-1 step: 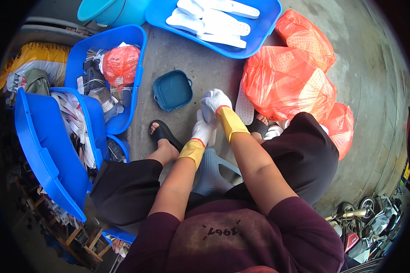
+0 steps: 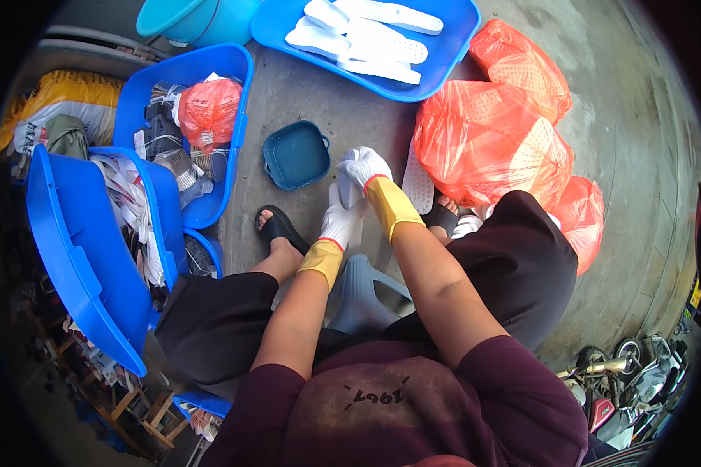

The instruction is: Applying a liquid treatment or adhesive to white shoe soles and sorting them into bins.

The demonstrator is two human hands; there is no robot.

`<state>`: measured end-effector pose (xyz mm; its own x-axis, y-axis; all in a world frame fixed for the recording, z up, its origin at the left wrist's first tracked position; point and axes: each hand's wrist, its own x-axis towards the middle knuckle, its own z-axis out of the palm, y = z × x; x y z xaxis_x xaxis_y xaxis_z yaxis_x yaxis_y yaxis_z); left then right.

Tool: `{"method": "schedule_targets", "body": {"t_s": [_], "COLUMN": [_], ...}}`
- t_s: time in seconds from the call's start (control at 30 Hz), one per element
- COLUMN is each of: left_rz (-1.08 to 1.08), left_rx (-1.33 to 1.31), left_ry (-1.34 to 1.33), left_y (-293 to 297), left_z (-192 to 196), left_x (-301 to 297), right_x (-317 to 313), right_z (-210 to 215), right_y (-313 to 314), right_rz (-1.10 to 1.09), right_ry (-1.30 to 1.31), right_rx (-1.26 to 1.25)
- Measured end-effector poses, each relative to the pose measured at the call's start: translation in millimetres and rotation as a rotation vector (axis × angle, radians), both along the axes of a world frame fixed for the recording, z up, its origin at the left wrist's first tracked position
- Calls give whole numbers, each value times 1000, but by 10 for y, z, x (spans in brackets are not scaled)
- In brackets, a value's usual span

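From the head view, the person sat low on a grey plastic stool (image 2: 370, 300) with both forearms reaching forward between the knees. The left hand (image 2: 343, 222), in a white knitted glove with a yellow cuff, and the right hand (image 2: 364, 167), gloved the same way, met over a white foam shoe insole (image 2: 345, 194) held upright between them at about twelve o'clock from the stool. The left fingers were curled shut around the lower end of the insole; the right fingers closed over its top, seemingly so the piece could be steadied at both ends close to the body. How tightly either hand pinched I could not tell, for the gloves hid the fingertips.

Just at one o'clock of the hands another white perforated insole (image 2: 418, 180) lay on the concrete floor (image 2: 350, 117), touching the big orange plastic bags of insoles (image 2: 491, 144) that crowded the right side. At eleven o'clock sat a small dark teal square plastic basin (image 2: 296, 154), within easy reach. Farther off at twelve o'clock a shallow blue plastic tray (image 2: 452, 54) carried more white insoles. At nine to ten o'clock deep blue plastic crates (image 2: 78, 233) held paper-like scraps and a red bag. The person's foot in a black sandal (image 2: 279, 227) rested beside the basin, narrowing the floor space there.
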<state>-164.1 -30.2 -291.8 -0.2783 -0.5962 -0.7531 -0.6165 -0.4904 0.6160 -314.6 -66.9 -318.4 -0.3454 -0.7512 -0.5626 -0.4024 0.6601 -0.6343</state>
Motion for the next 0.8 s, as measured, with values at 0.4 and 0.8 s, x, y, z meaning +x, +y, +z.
{"method": "schedule_targets", "body": {"t_s": [0.4, 0.8], "left_rz": [719, 370], "left_rx": [230, 554], "left_ry": [1126, 1343], "left_y": [-582, 163], "left_z": [601, 1538], "left_x": [724, -30], "right_x": [1058, 222], "right_z": [1857, 2315], "right_y": [633, 93], "right_rz": [138, 135], "right_ry": [-15, 603], "right_rx": [-400, -897]}}
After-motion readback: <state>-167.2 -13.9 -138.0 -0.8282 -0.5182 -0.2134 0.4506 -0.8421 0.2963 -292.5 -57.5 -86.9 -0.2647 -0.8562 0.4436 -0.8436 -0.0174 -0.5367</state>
